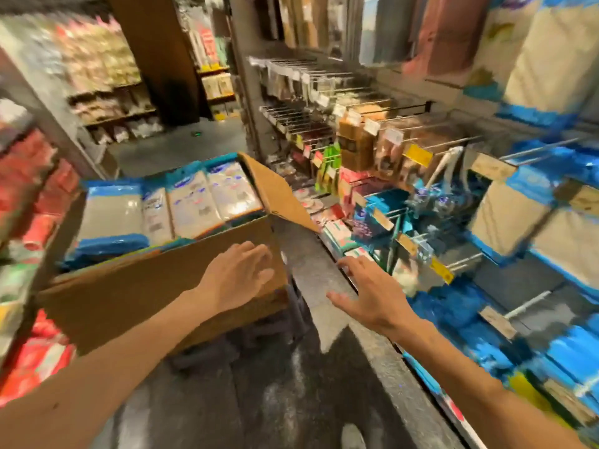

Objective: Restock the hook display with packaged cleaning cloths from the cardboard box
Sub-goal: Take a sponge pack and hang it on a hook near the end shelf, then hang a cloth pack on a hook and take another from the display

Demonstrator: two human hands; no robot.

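1. A person stands in a shop aisle with both bare arms stretched forward; the view is smeared by motion.
2. The left hand (240, 273) has its fingers straight and close together, holding nothing. It lies over the near wall of an open cardboard box (146, 296), close to the box's right corner; I cannot tell whether it touches the card.
3. Just beyond the left hand, inside the box, packaged cleaning cloths (191, 205) stand in rows, pale with blue edges.
4. A box flap (278, 192) hangs open beyond and to the right of that hand.
5. The right hand (369, 293) is spread, fingers apart and empty, palm down over the grey floor (291, 384), beside the left hand.
6. To the right of the right hand is the hook display (453, 150), its metal prongs carrying price tags.
7. Hanging blue-edged packs (512, 215) fill the hooks to the right of and above that hand.
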